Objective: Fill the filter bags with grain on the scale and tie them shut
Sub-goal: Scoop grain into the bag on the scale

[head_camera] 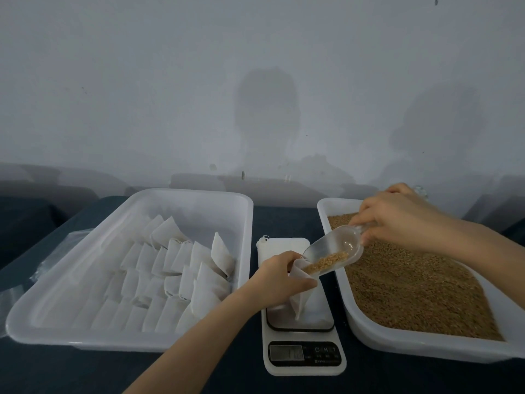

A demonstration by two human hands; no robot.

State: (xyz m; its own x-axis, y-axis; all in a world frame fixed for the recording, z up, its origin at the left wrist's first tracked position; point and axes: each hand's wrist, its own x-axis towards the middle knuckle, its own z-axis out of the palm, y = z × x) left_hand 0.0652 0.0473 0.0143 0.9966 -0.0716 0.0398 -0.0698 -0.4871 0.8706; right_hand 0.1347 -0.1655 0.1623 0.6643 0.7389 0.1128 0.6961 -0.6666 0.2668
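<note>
left hand (279,280) pinches open the mouth of a filter bag (301,298), upright on the scale (304,336), mouth up | right hand (397,220) grips the scoop (332,254) handle, long axis upper right down to lower left, lip tipped into the bag, grain (326,261) at the lip | grain tray (412,344) right of the scale, bag tray (85,341) left
</note>
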